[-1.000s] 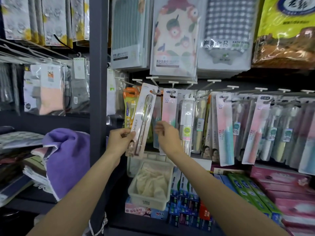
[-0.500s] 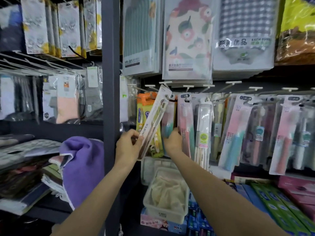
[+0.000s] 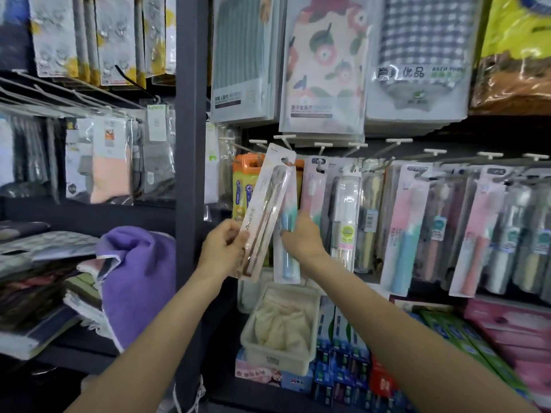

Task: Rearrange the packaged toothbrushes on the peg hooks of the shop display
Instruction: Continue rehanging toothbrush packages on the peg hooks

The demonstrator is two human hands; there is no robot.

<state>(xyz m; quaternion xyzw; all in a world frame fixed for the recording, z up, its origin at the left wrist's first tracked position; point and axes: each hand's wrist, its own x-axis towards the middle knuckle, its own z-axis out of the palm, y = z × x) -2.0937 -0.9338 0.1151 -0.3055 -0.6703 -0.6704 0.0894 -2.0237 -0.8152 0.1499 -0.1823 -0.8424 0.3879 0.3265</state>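
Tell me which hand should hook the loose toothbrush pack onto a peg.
Left, probably. The left hand already grips the loose toothbrush pack, its hang hole up near the peg hooks. The right hand is busy holding the hanging blue pack.

Hands: two, the left hand (image 3: 225, 245) and the right hand (image 3: 304, 239). Toothbrush pack off the hooks: one, the white pack (image 3: 265, 213). Purple towel (image 3: 137, 278): one. White basket (image 3: 277, 353): one. Hanging toothbrush packs overlap; exact count cannot be determined.
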